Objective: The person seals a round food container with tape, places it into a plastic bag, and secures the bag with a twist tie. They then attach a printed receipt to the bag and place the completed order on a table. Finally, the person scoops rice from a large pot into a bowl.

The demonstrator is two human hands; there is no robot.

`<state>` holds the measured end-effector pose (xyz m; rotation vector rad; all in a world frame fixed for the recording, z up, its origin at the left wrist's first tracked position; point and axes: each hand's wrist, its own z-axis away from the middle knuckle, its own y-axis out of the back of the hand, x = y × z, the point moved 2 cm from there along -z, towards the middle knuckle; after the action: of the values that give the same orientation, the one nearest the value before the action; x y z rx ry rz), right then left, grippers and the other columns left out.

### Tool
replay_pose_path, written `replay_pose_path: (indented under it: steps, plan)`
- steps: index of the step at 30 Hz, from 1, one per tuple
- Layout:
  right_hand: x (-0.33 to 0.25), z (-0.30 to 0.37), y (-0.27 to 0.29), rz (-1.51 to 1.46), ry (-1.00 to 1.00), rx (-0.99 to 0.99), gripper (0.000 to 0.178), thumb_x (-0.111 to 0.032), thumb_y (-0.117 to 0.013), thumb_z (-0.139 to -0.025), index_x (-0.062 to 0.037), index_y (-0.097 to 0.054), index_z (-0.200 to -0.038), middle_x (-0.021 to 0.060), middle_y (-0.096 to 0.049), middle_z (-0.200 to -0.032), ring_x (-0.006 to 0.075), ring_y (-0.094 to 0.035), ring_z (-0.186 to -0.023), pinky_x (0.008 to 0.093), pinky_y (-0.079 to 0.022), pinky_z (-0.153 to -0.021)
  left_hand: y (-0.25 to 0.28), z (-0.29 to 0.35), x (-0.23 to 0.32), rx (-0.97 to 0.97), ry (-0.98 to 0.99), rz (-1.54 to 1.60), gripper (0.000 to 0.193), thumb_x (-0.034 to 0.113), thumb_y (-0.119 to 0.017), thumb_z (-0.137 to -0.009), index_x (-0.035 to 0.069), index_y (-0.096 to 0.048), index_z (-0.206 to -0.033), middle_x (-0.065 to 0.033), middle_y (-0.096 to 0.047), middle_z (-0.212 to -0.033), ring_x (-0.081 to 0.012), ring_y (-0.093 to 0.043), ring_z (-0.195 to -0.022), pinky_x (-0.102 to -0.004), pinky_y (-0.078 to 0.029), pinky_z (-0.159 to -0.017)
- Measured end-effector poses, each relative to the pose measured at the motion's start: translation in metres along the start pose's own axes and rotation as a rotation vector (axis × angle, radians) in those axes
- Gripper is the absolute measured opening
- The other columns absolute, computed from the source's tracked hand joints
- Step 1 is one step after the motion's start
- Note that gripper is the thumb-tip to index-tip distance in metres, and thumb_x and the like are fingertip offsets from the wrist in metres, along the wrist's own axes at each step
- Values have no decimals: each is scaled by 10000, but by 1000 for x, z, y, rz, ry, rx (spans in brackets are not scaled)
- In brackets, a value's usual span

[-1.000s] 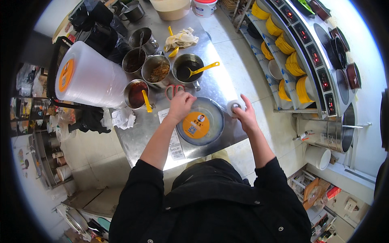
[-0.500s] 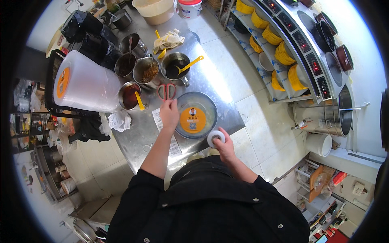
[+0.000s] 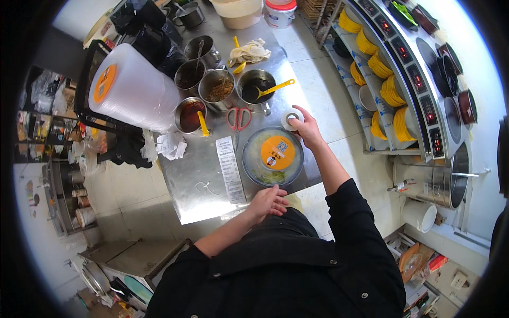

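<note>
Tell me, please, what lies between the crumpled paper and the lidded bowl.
In the head view, a paper strip lies between the crumpled paper and the lidded bowl.

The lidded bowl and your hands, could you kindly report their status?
Right hand: white roll in grip. Left hand: seemingly empty. Bowl: lidded, orange sticker on top, between both hands. Scissors close by, clear of it.

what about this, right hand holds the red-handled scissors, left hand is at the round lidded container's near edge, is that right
Not the red-handled scissors, which lie on the metal table: the head view shows the right hand holding a white roll. The left hand is at the near edge of the round lidded container.
</note>
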<state>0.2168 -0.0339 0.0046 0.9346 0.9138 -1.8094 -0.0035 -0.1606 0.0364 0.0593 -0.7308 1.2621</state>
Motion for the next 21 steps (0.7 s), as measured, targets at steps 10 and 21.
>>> replay_pose_path:
  steps: [10, 21]
  plan:
    - [0, -8, -31, 71, -40, -111, 635, -104, -634, -707, -49, -412, -1300, 89, -593, -957, 146, -580, -781, 261, -477, -622, 71, -72, 117, 454, -770, -622, 159, 202, -621, -806, 47, -635, -839, -95, -597, -787, -223, -573, -748, -314, -453, -649]
    - [16, 103, 81, -72, -5, 277, 733, -32, -619, -702, -38, -298, -1361, 132, -577, -984, 178, -588, -790, 278, -493, -635, 68, -78, 101, 732, -901, -755, 160, 194, -624, -798, 36, -630, -768, -109, -566, -711, -263, -549, -681, -356, -439, -624]
